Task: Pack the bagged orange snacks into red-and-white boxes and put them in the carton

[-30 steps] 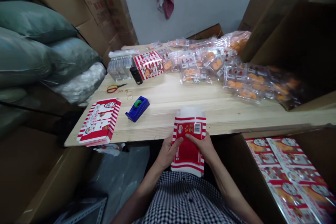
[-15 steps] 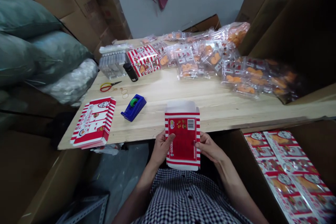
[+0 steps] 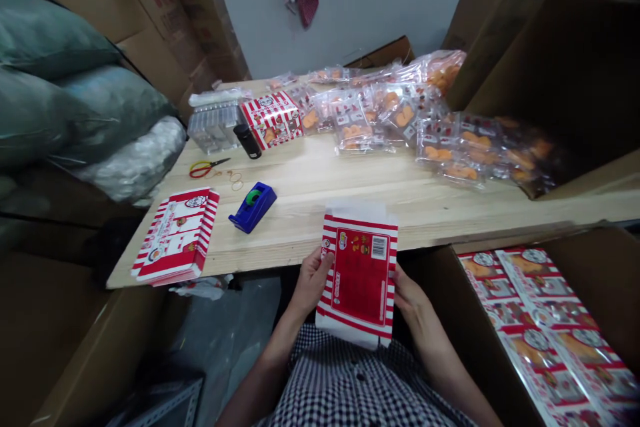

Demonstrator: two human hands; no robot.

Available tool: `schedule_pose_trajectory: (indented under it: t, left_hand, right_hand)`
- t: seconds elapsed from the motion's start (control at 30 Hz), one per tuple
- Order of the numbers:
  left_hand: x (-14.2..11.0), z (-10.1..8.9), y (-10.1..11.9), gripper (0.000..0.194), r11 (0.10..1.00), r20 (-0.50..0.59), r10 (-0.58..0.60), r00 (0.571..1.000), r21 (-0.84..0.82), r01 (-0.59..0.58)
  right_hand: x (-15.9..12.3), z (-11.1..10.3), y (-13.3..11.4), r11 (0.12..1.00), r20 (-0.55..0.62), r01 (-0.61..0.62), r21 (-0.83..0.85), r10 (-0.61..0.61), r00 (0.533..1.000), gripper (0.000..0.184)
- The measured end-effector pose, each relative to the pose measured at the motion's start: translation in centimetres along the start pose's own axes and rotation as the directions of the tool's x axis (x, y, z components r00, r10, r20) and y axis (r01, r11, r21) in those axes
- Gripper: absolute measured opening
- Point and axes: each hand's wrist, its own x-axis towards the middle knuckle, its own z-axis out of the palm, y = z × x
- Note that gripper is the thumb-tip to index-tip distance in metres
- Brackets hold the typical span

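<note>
A red-and-white striped cardboard box (image 3: 359, 280) is held over my lap at the table's front edge, its printed back with a barcode facing up. White flaps stick out at its far and near ends. My left hand (image 3: 313, 280) grips the left side, thumb on top. On the right side my right hand (image 3: 410, 297) holds the box, its fingertips partly hidden behind the edge. Left on the table lies a stack of flat striped cartons (image 3: 177, 235). Between stack and box stands a blue tape dispenser (image 3: 253, 208) with a green core.
Scissors (image 3: 207, 167), a black bottle (image 3: 248, 141), clear plastic cases (image 3: 215, 127) and a formed striped box (image 3: 273, 119) stand at the back left. Many bagged orange pieces (image 3: 355, 127) cover the back and right. An open carton (image 3: 545, 320) of packed boxes sits low right.
The box has turned slightly, shifted right and nearer to me, and shows its left striped side. My right thumb has moved off its top face to the edge.
</note>
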Motion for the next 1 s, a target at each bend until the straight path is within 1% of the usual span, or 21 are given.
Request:
schedule_pose_trajectory:
  t: [0.07,0.13,0.17,0.23,0.3,0.43,0.5,0.57,0.67,0.73,0.8,0.87,0.9,0.93,1.0]
  left_hand:
    - [-0.1,0.4,0.1,0.056,0.998,0.047,0.055,0.997,0.024,-0.056]
    - [-0.4,0.6,0.5,0.065,0.994,0.092,0.068,0.993,0.078,-0.075]
    - [-0.5,0.7,0.7,0.064,0.993,0.11,0.045,0.993,0.103,-0.057]
    - [-0.8,0.6,0.9,0.052,0.991,0.126,-0.037,0.991,0.136,0.019]
    - [-1.0,0.4,1.0,0.04,0.987,0.118,-0.097,0.988,0.142,0.079]
    - [-1.0,0.0,0.2,0.034,0.99,0.069,-0.098,0.993,0.108,0.09]
    - [-1.0,-0.1,-0.4,0.036,0.993,0.058,-0.098,0.994,0.069,0.094]
    - [-1.1,-0.2,-1.0,0.039,0.994,0.06,-0.108,0.992,0.043,0.105]
    - [-1.3,-0.2,-1.5,0.04,0.991,0.075,-0.117,0.99,0.073,0.112]
    - [-1.2,-0.2,-1.2,0.045,0.992,0.043,-0.07,0.997,0.11,0.065]
    - [-0.8,-0.4,-0.5,0.056,0.99,-0.024,0.069,0.997,0.123,-0.066]
    - [-0.2,-0.9,0.6,0.06,0.969,-0.07,0.226,0.972,0.118,-0.217]
    - [0.1,-1.2,1.1,0.057,0.957,-0.076,0.275,0.958,0.114,-0.266]
    - [0.3,-1.5,1.6,0.052,0.951,-0.074,0.299,0.951,0.108,-0.29]
    - [0.6,-1.9,2.2,0.044,0.952,-0.058,0.294,0.954,0.108,-0.287]
  right_hand:
    - [-0.4,0.3,-0.2,1.0,-0.006,0.029,-0.008,-0.029,1.0,0.066]
    - [-0.1,0.6,-0.4,1.0,0.022,0.022,0.011,-0.022,1.0,0.067]
    - [0.2,0.6,-0.4,1.0,0.045,0.008,0.029,-0.01,0.999,0.069]
    - [1.0,0.7,-0.5,0.997,0.089,-0.023,0.074,0.016,0.996,0.071]
    - [1.6,0.8,-0.7,0.993,0.117,-0.038,0.112,0.025,0.993,0.067]
    - [1.9,0.9,-1.4,0.996,0.14,-0.034,0.084,0.022,0.99,0.054]
    - [2.0,0.9,-1.6,0.998,0.115,-0.029,0.049,0.023,0.993,0.052]
    - [2.3,0.9,-1.6,0.999,0.066,-0.03,0.021,0.028,0.997,0.049]
    - [2.8,0.9,-1.2,1.0,0.012,-0.031,0.004,0.031,0.999,0.039]
    - [2.9,0.8,-0.7,1.0,-0.014,-0.029,0.006,0.029,0.999,0.034]
    - [2.8,0.8,-0.2,0.999,-0.017,-0.034,0.001,0.034,0.999,0.031]
    - [2.6,0.6,0.1,0.999,0.024,-0.051,-0.013,0.051,0.998,0.03]
    - [2.4,0.5,0.2,0.998,0.054,-0.061,-0.019,0.062,0.997,0.031]
    - [2.2,0.5,0.3,0.997,0.08,-0.069,-0.021,0.07,0.994,0.032]
    - [2.0,0.3,0.4,0.996,0.116,-0.09,-0.015,0.091,0.989,0.035]
